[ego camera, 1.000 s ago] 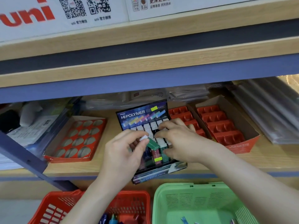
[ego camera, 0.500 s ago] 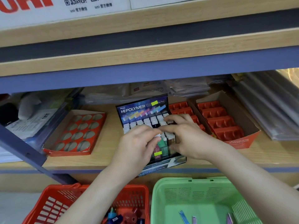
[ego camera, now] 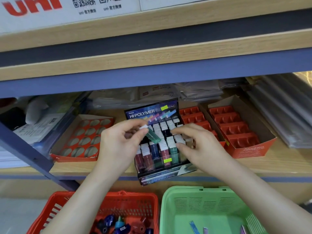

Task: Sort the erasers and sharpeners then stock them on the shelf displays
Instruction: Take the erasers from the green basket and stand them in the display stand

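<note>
Wooden shelf (ego camera: 278, 162) boards carry the work. Below the front edge sit a green basket (ego camera: 202, 206) with a few loose erasers (ego camera: 194, 225) and a red basket (ego camera: 128, 194) of sharpeners (ego camera: 118, 223). The Hi-Polymer display box (ego camera: 152, 112) stands at the shelf's front, and its lip appears to overhang, so we judge a hard push could tip it toward the baskets. Our right hand (ego camera: 200, 146) lies with bent fingers on the packed rows; we cannot tell whether it pinches one. Our left hand (ego camera: 118, 142) pinches a green-sleeved eraser (ego camera: 152, 136), tilted, just above the rows. The slots look tight, so forcing it in askew could jam it, knock neighbours loose, or land it in a column of another colour. A slack pinch could drop it among the sharpeners.
</note>
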A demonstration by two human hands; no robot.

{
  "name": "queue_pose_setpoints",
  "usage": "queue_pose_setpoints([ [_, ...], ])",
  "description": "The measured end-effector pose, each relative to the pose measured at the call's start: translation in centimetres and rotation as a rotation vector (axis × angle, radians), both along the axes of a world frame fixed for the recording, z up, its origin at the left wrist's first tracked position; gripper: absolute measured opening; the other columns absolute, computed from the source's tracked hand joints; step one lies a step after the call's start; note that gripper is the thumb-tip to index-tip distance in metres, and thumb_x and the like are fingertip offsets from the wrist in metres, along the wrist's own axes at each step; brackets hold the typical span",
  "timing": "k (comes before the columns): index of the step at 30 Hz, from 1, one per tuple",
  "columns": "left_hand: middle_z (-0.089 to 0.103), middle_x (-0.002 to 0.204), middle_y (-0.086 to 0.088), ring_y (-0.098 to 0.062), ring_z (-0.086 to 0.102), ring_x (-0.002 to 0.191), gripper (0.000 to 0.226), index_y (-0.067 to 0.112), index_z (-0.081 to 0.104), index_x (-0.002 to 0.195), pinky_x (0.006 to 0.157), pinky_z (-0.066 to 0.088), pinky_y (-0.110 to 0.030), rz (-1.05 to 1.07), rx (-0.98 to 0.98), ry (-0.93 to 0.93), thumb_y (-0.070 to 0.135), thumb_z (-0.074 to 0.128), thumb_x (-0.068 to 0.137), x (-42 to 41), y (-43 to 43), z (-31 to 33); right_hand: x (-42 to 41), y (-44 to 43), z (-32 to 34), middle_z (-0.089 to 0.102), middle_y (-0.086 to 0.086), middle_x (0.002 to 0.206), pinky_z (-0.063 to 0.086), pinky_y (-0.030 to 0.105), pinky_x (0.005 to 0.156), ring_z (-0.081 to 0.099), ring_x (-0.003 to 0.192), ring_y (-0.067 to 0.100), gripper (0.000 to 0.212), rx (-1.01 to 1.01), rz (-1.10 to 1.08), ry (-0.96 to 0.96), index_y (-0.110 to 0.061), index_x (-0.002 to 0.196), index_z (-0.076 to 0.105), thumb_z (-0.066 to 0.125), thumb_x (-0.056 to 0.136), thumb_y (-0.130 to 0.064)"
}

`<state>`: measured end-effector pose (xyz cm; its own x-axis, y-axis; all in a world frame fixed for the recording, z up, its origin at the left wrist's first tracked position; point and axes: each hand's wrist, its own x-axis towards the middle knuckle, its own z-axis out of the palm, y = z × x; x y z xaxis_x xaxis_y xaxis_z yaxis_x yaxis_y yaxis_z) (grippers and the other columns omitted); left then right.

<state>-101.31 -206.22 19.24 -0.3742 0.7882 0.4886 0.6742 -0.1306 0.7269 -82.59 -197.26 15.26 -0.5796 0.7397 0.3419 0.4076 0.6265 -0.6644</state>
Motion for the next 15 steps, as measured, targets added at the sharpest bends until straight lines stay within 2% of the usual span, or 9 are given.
queue_pose_setpoints([
  [4, 0.071, 0.074, 0.013, -0.007, 0.065, 0.07, 0.024, 0.035, 0.071, 0.083, 0.067, 0.052, -0.018, -0.049, -0.037, 0.022, 0.013, 0.077, 0.077, 1.1, 0.3, 0.2, -2.0, -0.4, 2.8, 0.068, -0.009, 0.099, 0.049, 0.016, 0.08, 0.062, 0.085, 0.002, 0.039, -0.266, 0.151, 0.173, -0.028, 0.122, 0.064, 0.07, 0.086, -0.014],
  [6, 0.072, 0.074, 0.013, -0.004, 0.066, 0.069, 0.023, 0.033, 0.071, 0.082, 0.069, 0.053, -0.018, -0.07, -0.056, -0.048, 0.012, 0.077, 0.078, 1.5, 0.8, 0.2, -2.8, -0.2, 3.2, 0.07, -0.008, 0.09, 0.047, 0.013, 0.075, 0.062, 0.082, 0.002, 0.039, -0.226, 0.162, 0.163, -0.027, 0.12, 0.065, 0.071, 0.085, -0.01],
  [9, 0.073, 0.077, 0.013, -0.002, 0.067, 0.072, 0.014, 0.03, 0.072, 0.088, 0.071, 0.054, -0.02, -0.1, -0.114, -0.171, 0.016, 0.068, 0.086, 0.4, 1.9, 0.2, -2.4, 0.8, 3.4, 0.069, -0.006, 0.087, 0.053, 0.018, 0.076, 0.065, 0.083, 0.005, 0.038, -0.236, 0.07, 0.214, -0.036, 0.108, 0.066, 0.07, 0.086, -0.006],
  [11, 0.071, 0.078, 0.016, 0.004, 0.063, 0.071, 0.011, 0.027, 0.073, 0.09, 0.068, 0.049, -0.011, -0.063, -0.208, -0.102, 0.019, 0.066, 0.089, -1.0, 2.9, -0.1, -1.4, 2.0, 3.4, 0.068, -0.004, 0.087, 0.056, 0.019, 0.071, 0.068, 0.082, 0.008, 0.034, -0.332, -0.055, 0.335, -0.036, 0.098, 0.064, 0.067, 0.087, -0.004],
  [13, 0.068, 0.082, 0.022, 0.01, 0.059, 0.072, 0.01, 0.026, 0.074, 0.089, 0.064, 0.042, -0.002, -0.049, -0.309, 0.007, 0.02, 0.067, 0.089, -1.7, 4.0, -0.6, -0.9, 3.0, 3.2, 0.069, 0.002, 0.089, 0.057, 0.018, 0.064, 0.07, 0.081, 0.012, 0.026, -0.457, -0.135, 0.473, -0.027, 0.091, 0.065, 0.063, 0.09, -0.001],
  [15, 0.066, 0.084, 0.024, 0.013, 0.058, 0.077, 0.009, 0.028, 0.075, 0.088, 0.066, 0.039, 0.001, -0.071, -0.369, 0.101, 0.022, 0.068, 0.088, -1.8, 5.3, -0.9, -1.1, 3.7, 2.9, 0.066, 0.008, 0.092, 0.058, 0.02, 0.064, 0.071, 0.083, 0.018, 0.022, -0.512, -0.156, 0.526, -0.02, 0.087, 0.065, 0.062, 0.09, 0.002],
])
